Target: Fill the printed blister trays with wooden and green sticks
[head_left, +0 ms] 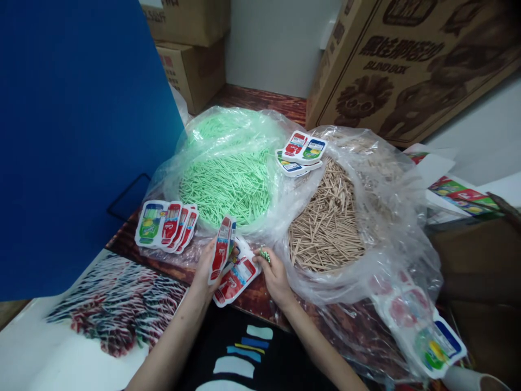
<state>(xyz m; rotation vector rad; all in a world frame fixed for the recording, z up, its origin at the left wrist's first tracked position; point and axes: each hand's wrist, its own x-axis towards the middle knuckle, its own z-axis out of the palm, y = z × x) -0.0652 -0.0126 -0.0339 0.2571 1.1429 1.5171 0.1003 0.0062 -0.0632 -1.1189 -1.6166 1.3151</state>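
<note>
Looming at left, a blue panel (77, 141) takes up the most space, its wire bracket (128, 193) near the fanned cards; a bump there could spread them. Big "BLIND BOX" carton (374, 81) leans behind the bags, looks steady enough to me.

Two clear bags sprawl side by side on the table (260, 301): green-stick bag (280, 190), tan-stick bag (382, 222). Both gape, soft-walled. If a forearm or sleeve drags a fold down, sticks could spill and the colours mix.

Fanned cards (165, 225) lie on plastic at the green bag's front left; loose, so a tug on the plastic could slide them. Upper cards (301, 155) sit where the bags meet, one overlapping another. Risky perch, I'd say: sagging film could tip them into the tan sticks.

Left hand (205, 266) is closed round a steeply tilted front card (222, 250). A lower card (238, 279) sits just beside it, over the table edge nearest the person; can't tell how firmly it's held. Slack fingers there could drop it.

Right hand (279, 274) pinches a small bunch of green sticks (265, 255), thumb against fingers, right by the lower card's edge. Ends look uneven; too light a squeeze could scatter them, too hard could bend them. Count unreadable.
</note>
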